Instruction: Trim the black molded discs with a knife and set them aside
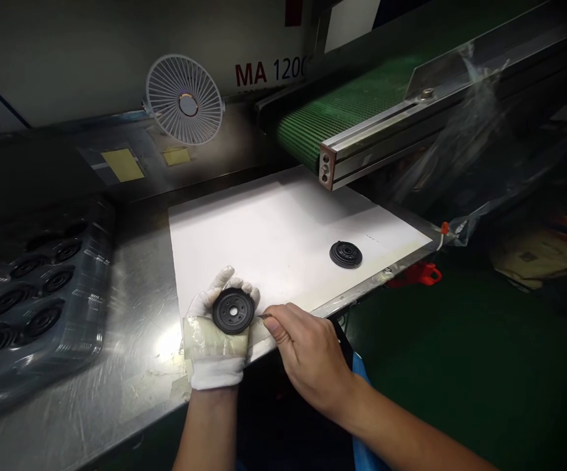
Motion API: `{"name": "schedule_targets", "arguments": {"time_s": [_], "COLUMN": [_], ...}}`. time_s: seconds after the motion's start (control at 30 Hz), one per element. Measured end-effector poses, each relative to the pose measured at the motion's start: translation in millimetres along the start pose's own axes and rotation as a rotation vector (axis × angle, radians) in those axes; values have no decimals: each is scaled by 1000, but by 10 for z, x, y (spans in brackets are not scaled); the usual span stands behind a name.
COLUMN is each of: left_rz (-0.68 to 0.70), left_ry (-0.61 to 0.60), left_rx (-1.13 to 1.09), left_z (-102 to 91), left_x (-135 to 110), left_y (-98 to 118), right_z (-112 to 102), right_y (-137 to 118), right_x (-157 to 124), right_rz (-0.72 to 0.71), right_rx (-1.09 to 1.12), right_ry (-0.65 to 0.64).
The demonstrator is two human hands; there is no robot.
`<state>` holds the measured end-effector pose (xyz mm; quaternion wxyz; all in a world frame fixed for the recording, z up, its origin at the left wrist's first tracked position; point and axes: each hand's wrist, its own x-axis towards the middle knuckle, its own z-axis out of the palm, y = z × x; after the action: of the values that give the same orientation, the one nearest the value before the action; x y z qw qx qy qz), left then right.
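Note:
My left hand (215, 343), in a white glove wrapped with tape, grips a round black plastic disc (233, 311) with a ring of small holes, face up over the near edge of a white sheet (274, 229). My bare right hand (308, 353) is pinched on a thin small tool (262, 318) whose tip touches the disc's right rim. A second black disc (346, 254) lies alone on the sheet, to the right and farther away.
A clear plastic tray (33, 294) holding several black discs sits at the left on the steel table (131, 340). A green conveyor belt (342, 111) ends above the sheet's far right. A small white fan (184, 98) stands behind. Red clamp (418, 275) at the table edge.

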<state>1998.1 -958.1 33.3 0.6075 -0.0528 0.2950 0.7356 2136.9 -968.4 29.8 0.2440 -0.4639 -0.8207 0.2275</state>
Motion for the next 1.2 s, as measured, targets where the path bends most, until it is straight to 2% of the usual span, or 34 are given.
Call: {"name": "schedule_targets", "arguments": {"time_s": [0.07, 0.17, 0.23, 0.33, 0.47, 0.63, 0.8, 0.97, 1.03, 1.13, 1.2], "left_rz": [33, 116, 150, 136, 104, 57, 30, -40, -57, -46, -32], "left_ry": [24, 62, 9, -130, -106, -25, 11, 18, 28, 28, 16], "left_rx": [48, 176, 211, 181, 167, 80, 21, -1, -13, -2, 14], "left_z": [23, 55, 95, 206, 346, 349, 334, 369, 377, 374, 370], "left_x": [-15, -2, 15, -19, -178, -265, -212, -218, -232, -234, -225], "left_y": [37, 206, 361, 507, 386, 139, 132, 143, 131, 117, 113], "right_z": [-85, -260, -370, -441, -341, -140, -97, -158, -154, -138, -156], "right_y": [69, 196, 230, 146, -72, -154, -114, -90, -88, -93, -94], "right_x": [-37, -115, -148, -115, 46, 88, -43, 3, 15, -16, -40], "right_rz": [-36, -96, -96, -41, -57, -108, -159, -64, -68, -129, -129], "right_rx": [-63, -195, -181, -42, 103, 91, 152, 253, 228, 202, 242], "right_ry": [-35, -151, -201, -179, -46, 100, 67, 195, 181, 61, 35]}}
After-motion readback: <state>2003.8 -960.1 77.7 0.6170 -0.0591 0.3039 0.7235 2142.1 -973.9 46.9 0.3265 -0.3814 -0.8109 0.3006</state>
